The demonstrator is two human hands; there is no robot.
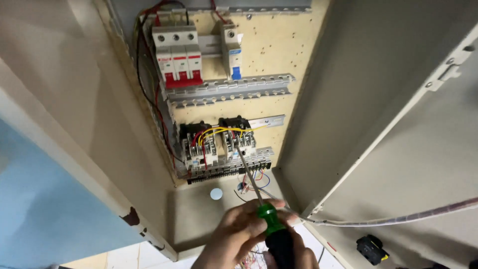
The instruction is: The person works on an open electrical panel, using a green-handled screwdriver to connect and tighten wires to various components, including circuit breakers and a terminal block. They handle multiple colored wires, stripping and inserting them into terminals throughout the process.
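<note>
My left hand [238,234] and my right hand [298,251] both grip a screwdriver [273,229] with a green collar and a black handle. Its thin steel shaft slants up and left. The tip rests on the right one of two contactors [240,137] inside an open metal cabinet. Red and yellow wires loop between this contactor and the left contactor [198,145]. Below them runs a black terminal strip [229,173] with thin coloured wires hanging from it.
Higher on the backplate sit a three-pole breaker with red levers [178,57], a single breaker with a blue lever [233,50] and a grey slotted duct [229,90]. The open door [398,124] stands at the right. A sheathed cable [398,219] crosses it. A black-and-yellow tool [371,248] lies below.
</note>
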